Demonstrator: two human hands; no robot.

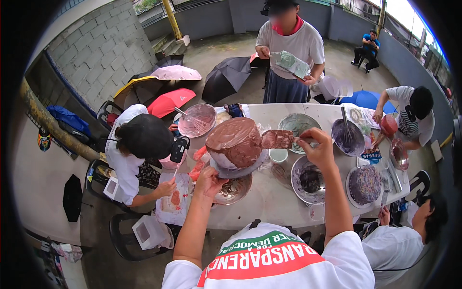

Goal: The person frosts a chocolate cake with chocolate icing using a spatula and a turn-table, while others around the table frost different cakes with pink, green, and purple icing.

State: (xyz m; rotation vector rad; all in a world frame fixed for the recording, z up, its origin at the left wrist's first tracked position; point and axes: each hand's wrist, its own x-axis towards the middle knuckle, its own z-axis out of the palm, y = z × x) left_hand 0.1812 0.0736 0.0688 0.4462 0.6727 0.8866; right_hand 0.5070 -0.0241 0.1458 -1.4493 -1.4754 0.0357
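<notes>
Frosting a round chocolate-brown frosted cake [235,141] over the long pale table [269,197].

My left hand [210,180] grips the silver cake board [236,171] from below; my right hand [315,147] is closed around a flat frosting-smeared spatula [278,139] touching the cake's side.

Soft, even daylight, faint shadows, fisheye-bent dark rim, perhaps slight blur.

Small blue printed card [371,155] on table's right side — white box [149,232] on left chair.
</notes>
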